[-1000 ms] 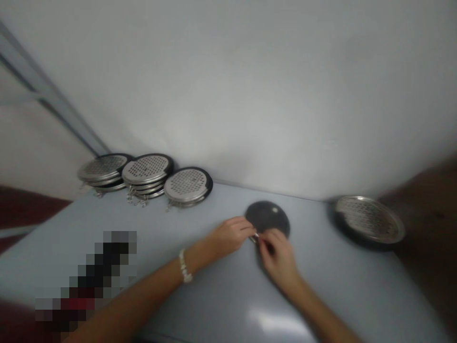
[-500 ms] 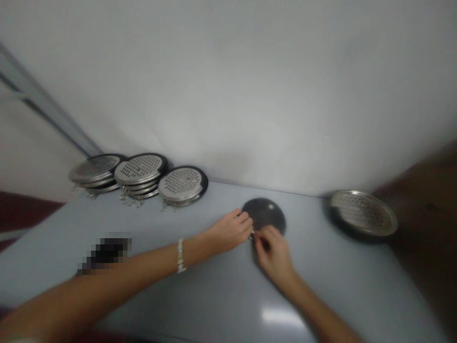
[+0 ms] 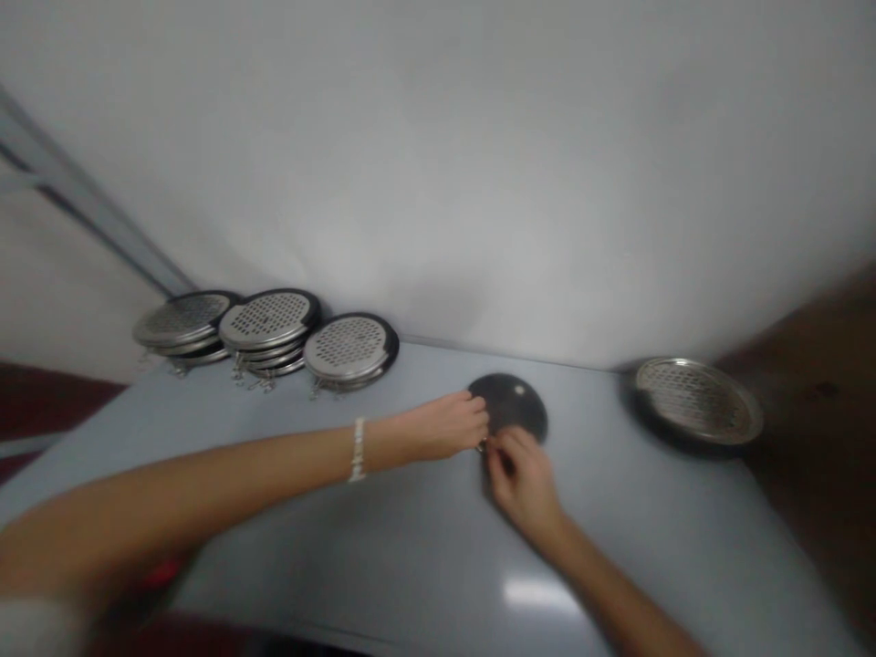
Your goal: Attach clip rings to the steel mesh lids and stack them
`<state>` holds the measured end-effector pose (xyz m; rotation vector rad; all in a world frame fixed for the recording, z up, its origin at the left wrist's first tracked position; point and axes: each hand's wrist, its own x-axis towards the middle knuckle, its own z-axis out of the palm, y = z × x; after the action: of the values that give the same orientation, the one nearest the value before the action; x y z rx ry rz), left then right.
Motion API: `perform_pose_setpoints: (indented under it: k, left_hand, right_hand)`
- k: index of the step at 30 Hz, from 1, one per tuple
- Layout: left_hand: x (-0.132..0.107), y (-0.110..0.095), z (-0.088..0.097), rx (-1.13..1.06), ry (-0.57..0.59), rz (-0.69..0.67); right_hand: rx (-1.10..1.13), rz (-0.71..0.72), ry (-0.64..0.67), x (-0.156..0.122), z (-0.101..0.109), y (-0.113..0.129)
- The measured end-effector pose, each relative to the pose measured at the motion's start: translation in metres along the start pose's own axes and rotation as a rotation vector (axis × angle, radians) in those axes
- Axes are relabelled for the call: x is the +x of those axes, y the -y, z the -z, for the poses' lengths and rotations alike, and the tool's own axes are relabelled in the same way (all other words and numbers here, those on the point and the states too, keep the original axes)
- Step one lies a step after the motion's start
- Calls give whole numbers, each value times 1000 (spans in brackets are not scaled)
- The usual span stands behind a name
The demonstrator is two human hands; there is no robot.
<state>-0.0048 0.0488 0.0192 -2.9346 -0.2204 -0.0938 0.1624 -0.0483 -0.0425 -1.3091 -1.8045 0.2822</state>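
A round, dark, glossy disc (image 3: 510, 401) lies on the table between my two hands. At its near left edge a small shiny metal piece (image 3: 482, 446) shows, too small to name. My left hand (image 3: 452, 424) comes in from the left with its fingers closed over that edge; what is inside them is hidden. From the right, my right hand (image 3: 526, 484) pinches the small metal piece between thumb and forefinger, its fingertips almost meeting those of the left.
Stacks of round perforated metal plates (image 3: 266, 319) with black rims and small metal clips or chains stand at the back left. One more perforated round plate (image 3: 698, 401) sits at the right end of the grey table (image 3: 411, 557). A pale wall (image 3: 438, 164) rises behind.
My left forearm has swung upward and my left wrist turned flatter. The right hand has stayed nearly in place at the disc's edge. A dark, pixelated patch beside the left forearm is no longer visible.
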Motion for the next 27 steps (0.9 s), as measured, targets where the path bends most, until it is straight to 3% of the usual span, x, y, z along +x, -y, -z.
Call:
perform_pose_setpoints:
  k: [8,19,23,27]
  left_hand:
    - [-3,1,-5,-25,-42,-65]
    - [8,-2,3,34,94,-81]
    - [15,5,9,-51,143,-12]
    - [17,9,16,-110,41,79]
  right_hand:
    - [49,15,-28,-4,3,1]
    - [107,-5,-19,-7,6,-3]
    - [124,-14,-20,-8,7,-3]
    - [117,-6,-14,-6,9,-4]
